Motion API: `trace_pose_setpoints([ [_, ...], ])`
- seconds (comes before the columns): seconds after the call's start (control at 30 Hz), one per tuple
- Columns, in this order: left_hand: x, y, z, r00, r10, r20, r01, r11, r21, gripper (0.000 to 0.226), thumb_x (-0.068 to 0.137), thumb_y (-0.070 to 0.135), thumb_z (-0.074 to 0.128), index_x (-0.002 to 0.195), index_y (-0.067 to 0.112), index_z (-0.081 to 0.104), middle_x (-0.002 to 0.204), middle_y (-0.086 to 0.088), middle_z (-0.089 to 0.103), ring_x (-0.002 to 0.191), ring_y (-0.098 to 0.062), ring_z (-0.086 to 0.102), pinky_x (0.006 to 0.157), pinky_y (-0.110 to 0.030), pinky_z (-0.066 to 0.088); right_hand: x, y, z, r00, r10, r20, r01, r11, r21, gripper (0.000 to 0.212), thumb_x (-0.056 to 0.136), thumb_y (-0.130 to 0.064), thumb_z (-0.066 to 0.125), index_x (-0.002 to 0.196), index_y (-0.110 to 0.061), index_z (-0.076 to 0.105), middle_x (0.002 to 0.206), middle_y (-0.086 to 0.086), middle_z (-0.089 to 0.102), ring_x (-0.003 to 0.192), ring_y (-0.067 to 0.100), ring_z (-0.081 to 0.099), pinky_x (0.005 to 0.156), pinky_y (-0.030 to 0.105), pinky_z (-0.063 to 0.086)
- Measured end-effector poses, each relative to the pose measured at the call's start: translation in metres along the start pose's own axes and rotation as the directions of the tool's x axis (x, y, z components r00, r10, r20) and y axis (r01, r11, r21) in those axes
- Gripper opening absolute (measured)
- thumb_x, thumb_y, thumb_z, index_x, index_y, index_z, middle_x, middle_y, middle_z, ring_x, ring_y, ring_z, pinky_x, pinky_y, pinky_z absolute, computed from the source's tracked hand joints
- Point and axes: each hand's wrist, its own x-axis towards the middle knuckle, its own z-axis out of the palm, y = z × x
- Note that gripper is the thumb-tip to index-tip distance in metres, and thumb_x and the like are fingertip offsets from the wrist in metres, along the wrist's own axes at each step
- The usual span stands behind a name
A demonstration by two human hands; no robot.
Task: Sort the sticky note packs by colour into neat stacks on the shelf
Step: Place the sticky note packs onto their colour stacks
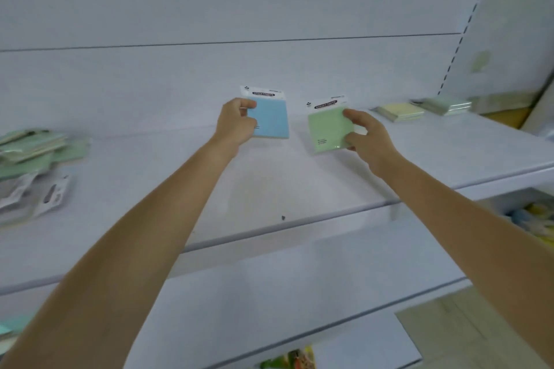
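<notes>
1. Your left hand grips the blue pack by its left edge, fingers curled round it, header card up.
2. Your right hand pinches the green pack by its right edge, thumb on the front face near the top corner. The pack is slightly tilted.
3. The two packs are side by side, close but apart, over the middle of the shelf near the back wall. Can't tell if their lower edges touch the shelf.
4. Right end of the shelf: yellow stack with a pale green stack just beside it.
5. Left end: loose pile of mostly green packs, overlapping and blurred.
</notes>
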Motion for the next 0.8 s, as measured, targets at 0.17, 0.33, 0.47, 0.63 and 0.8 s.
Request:
trace_pose_setpoints([
  [0.17, 0.001, 0.023, 0.099, 1.000, -0.002, 0.012, 0.003, 0.999, -0.033, 0.043, 0.080, -0.008, 0.050, 0.120, 0.007, 0.052, 0.116, -0.015, 0.055, 0.100, -0.025, 0.056, 0.083, -0.034, 0.050, 0.017, 0.026, -0.091, 1.000, 0.009, 0.005, -0.009, 0.998, -0.054, 0.054, 0.083, 0.011, 0.042, 0.133, -0.011, 0.046, 0.128, 0.005, 0.048, 0.108, 0.020, 0.050, 0.089, 0.035, 0.048],
  [0.33, 0.005, 0.030, 0.179, 0.998, -0.056, -0.037, 0.055, 0.998, -0.036, 0.044, 0.083, -0.004, 0.050, 0.125, 0.008, 0.050, 0.129, -0.017, 0.052, 0.116, -0.028, 0.055, 0.083, -0.029, 0.047, 0.039, 0.048, -0.168, 1.000, -0.001, -0.019, 0.000, 1.000, -0.028, 0.052, 0.085, 0.010, 0.043, 0.132, -0.012, 0.045, 0.137, 0.008, 0.046, 0.105, 0.017, 0.048, 0.072, 0.024, 0.050],
  [0.47, 0.015, 0.031, 0.203, 0.996, -0.075, -0.056, 0.077, 0.996, 0.034, 0.046, 0.082, -0.002, 0.051, 0.127, 0.005, 0.051, 0.131, -0.016, 0.053, 0.119, -0.030, 0.053, 0.098, -0.038, 0.046, 0.060, 0.061, -0.197, 0.999, 0.039, 0.002, -0.039, 0.999, -0.013, 0.052, 0.085, 0.009, 0.043, 0.133, -0.012, 0.045, 0.136, 0.007, 0.046, 0.105, 0.017, 0.048, 0.077, 0.029, 0.049],
  [0.63, 0.029, 0.027, 0.223, 0.997, -0.053, -0.053, 0.063, 0.980, 0.190, 0.042, 0.084, 0.003, 0.051, 0.127, 0.002, 0.052, 0.131, -0.018, 0.055, 0.121, -0.032, 0.052, 0.104, -0.039, 0.043, 0.095, 0.067, -0.201, 0.999, 0.029, 0.024, -0.030, 0.999, 0.024, 0.052, 0.085, 0.010, 0.043, 0.133, -0.011, 0.046, 0.118, 0.000, 0.045, 0.102, 0.016, 0.048, 0.075, 0.025, 0.050],
  [0.8, 0.042, 0.016, 0.231, 0.999, -0.053, -0.010, 0.053, 0.931, 0.361, 0.042, 0.092, 0.013, 0.048, 0.133, 0.005, 0.047, 0.141, -0.014, 0.048, 0.131, -0.027, 0.044, 0.108, -0.027, 0.030, 0.121, 0.071, -0.182, 0.998, -0.011, 0.058, 0.011, 1.000, -0.004, 0.052, 0.084, 0.010, 0.043, 0.132, -0.011, 0.047, 0.116, 0.000, 0.044, 0.102, 0.015, 0.047, 0.069, 0.018, 0.053],
])
